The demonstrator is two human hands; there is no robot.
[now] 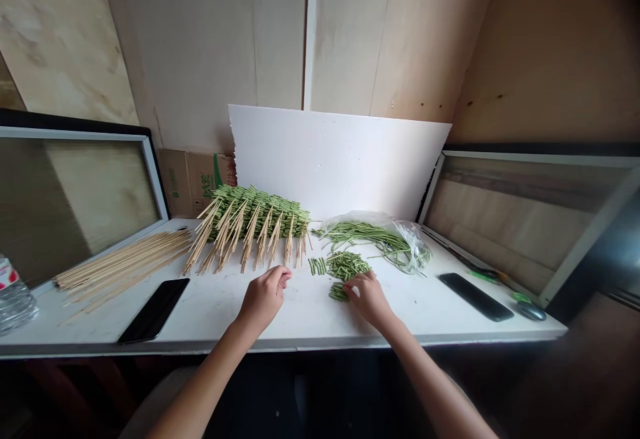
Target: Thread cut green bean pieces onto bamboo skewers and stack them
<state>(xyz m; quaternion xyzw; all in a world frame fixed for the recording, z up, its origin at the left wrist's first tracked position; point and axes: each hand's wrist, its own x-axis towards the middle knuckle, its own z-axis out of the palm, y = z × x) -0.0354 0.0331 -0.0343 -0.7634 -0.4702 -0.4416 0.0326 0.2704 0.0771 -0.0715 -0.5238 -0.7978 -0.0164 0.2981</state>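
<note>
Forearms point(213, 369) extended over white table point(305, 322).
Left to right: loose skewers point(125, 262); left hand point(263, 300), fingers curled nearly closed; heap of cut green beans point(349, 263) on table; right hand point(369, 299), thumb and fingertips almost meeting at small bean pile point(339, 292). Whether either grips a piece: cannot tell.

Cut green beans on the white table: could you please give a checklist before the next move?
1. Right hand at the small bean group: ok, fingertips at its edge.
2. Left hand holding a skewer: cannot tell, nothing shows clearly.
3. Larger bean pile near right hand: ok, just beyond it.
4. Loose skewers beside left hand: not ok, well to its left.
5. Left black phone away from beans: ok.
</note>
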